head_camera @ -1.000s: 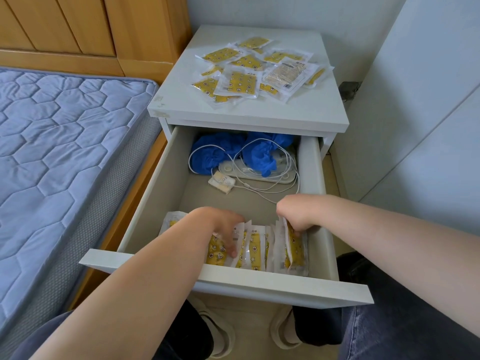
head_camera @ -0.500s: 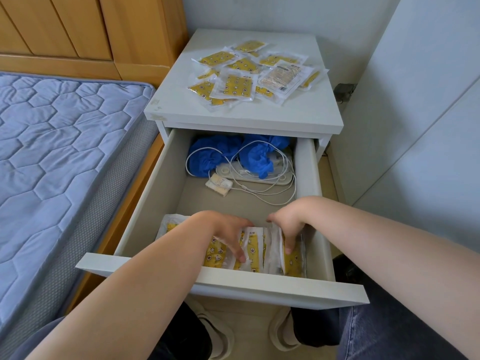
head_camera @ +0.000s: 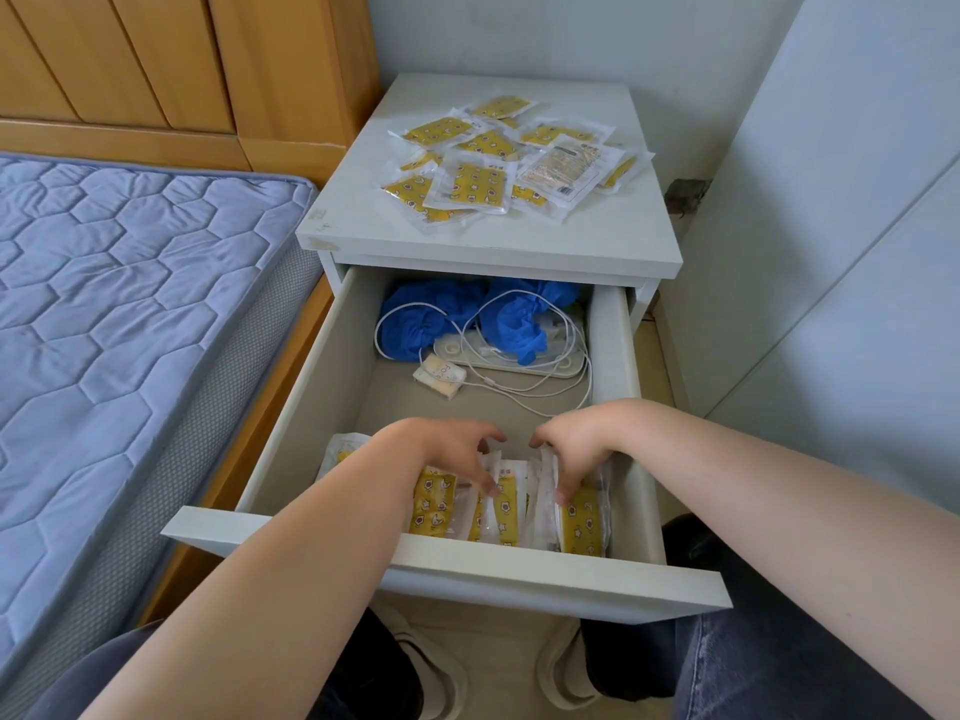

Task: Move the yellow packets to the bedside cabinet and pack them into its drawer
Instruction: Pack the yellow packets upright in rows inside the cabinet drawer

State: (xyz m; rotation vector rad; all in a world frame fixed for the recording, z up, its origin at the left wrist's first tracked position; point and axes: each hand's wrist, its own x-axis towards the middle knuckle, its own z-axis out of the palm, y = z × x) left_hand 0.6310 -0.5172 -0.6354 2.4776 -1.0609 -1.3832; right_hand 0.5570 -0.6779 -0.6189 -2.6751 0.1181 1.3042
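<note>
The white bedside cabinet (head_camera: pixel 613 241) has its drawer (head_camera: pixel 519 576) pulled out. A row of yellow packets (head_camera: pixel 506 517) stands on edge at the drawer's front. My left hand (head_camera: pixel 452 452) reaches into the row from the left, fingers pressing on the packets. My right hand (head_camera: pixel 576 449) reaches in from the right, its fingers curled down among the packets at the right end (head_camera: pixel 584 522). A loose pile of several yellow packets (head_camera: pixel 498 163) lies on the cabinet top.
Blue gloves (head_camera: pixel 431 319), a white cable (head_camera: pixel 524 389) and a small white pack (head_camera: pixel 439 376) fill the drawer's back. The blue mattress (head_camera: pixel 130 304) lies to the left, a pale wall panel (head_camera: pixel 831 252) to the right. My knees sit below the drawer.
My right hand has moved left from the drawer's right wall towards my left hand, pushing the packets closer together. The left hand stays on the row.
</note>
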